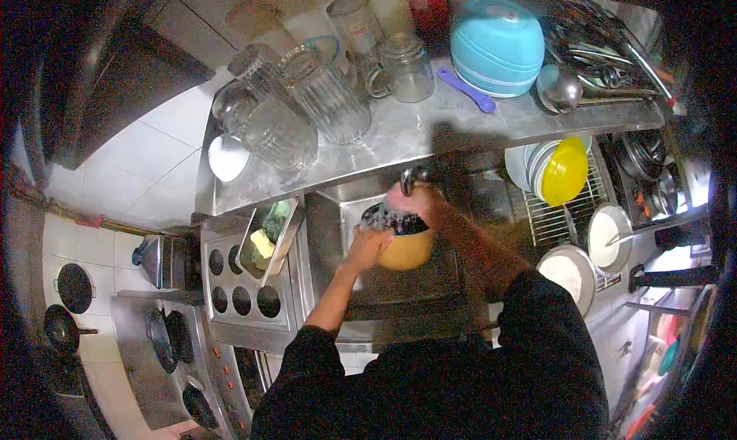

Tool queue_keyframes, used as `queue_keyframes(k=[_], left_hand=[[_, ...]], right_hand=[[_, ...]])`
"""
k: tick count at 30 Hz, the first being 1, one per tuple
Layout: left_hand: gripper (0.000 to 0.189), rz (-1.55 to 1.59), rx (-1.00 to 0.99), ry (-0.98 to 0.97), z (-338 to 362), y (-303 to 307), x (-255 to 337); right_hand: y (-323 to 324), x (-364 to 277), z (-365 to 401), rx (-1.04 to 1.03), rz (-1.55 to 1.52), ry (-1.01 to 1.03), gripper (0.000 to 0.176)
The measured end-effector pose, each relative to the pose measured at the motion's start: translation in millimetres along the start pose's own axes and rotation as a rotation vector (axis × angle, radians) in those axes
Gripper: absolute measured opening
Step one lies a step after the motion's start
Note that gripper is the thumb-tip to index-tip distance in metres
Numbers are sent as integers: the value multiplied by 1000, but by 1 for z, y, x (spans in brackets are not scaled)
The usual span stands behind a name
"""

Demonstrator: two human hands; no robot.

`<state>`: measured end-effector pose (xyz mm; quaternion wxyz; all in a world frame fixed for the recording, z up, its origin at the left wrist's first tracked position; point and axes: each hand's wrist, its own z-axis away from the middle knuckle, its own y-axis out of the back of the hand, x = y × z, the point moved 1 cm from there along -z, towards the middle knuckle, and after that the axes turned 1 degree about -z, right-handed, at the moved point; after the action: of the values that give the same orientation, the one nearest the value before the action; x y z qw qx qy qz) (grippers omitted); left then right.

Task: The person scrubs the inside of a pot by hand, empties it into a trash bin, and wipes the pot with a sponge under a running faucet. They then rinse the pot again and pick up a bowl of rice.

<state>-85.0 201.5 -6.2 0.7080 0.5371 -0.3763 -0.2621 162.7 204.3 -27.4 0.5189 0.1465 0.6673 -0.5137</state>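
A tan, round pot or bowl (pixel 407 253) with a dark inside is held tilted over the metal sink (pixel 326 244). My left hand (pixel 371 246) is closed on its near-left rim. Under the black tap (pixel 406 181), my right hand (pixel 418 202) is at the vessel's far rim, with water splashing around it. Its fingers are blurred, and I cannot make out whether they hold anything.
Upturned glass jugs (pixel 326 95), a blue bowl (pixel 497 45) and a purple spoon (pixel 467 91) stand on the steel shelf (pixel 414 133). Left is a metal tray (pixel 288 244) with sponges; right are a yellow bowl (pixel 565 171) on a rack and white-filled bowls (pixel 610 237).
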Motion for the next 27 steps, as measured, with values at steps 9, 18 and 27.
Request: queue_keyframes(k=[9,18,27], left_hand=[[28,219,-211,-150,5,17,16],[28,218,-38,-168,7,17,17],[48,205,272,-108,1,38,22]], right_hand=[[-17,10,-1,350,246,127,26],[16,36,-8,66,28,-108,21],[-1,-19,11,387,1112,-59,19]])
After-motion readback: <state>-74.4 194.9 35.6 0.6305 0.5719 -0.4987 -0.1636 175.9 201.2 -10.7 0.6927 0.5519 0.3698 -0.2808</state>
